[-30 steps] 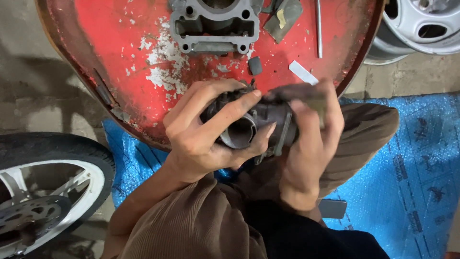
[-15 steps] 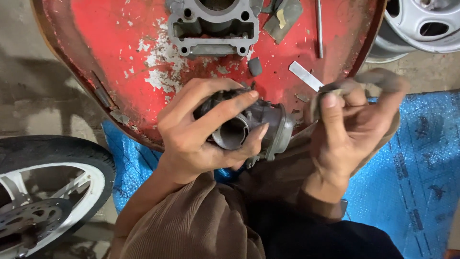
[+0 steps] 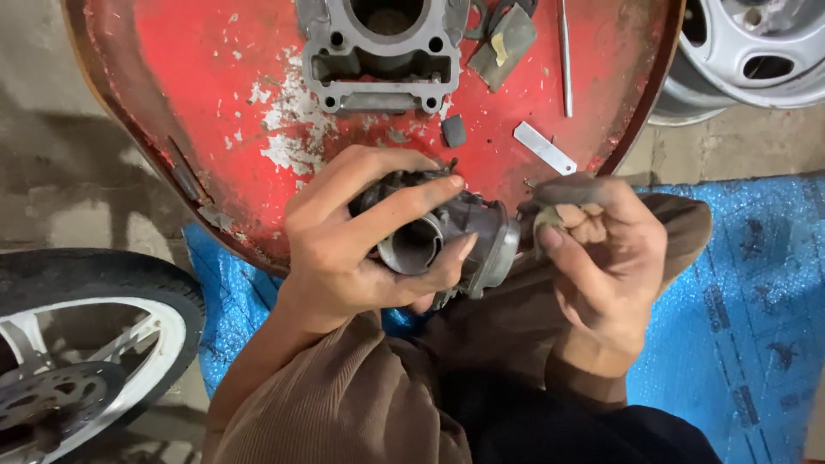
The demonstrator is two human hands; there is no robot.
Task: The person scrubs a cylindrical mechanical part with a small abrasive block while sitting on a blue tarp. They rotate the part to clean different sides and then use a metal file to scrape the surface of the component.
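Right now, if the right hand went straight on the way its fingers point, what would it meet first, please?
Most likely the carburetor held in the left hand: the right hand points left at its flanged end, almost touching, though depth is unclear.

Chipped red tray [image 3: 215, 94], blue tarp [image 3: 739, 283]

We see a chipped red metal tray [image 3: 215, 94] bearing a grey engine cylinder block [image 3: 382, 56], a thin rod [image 3: 565, 56] and a flat metal strip [image 3: 544, 147].

brown ribbed sleeves [image 3: 344, 404], dark trousers [image 3: 550, 430]
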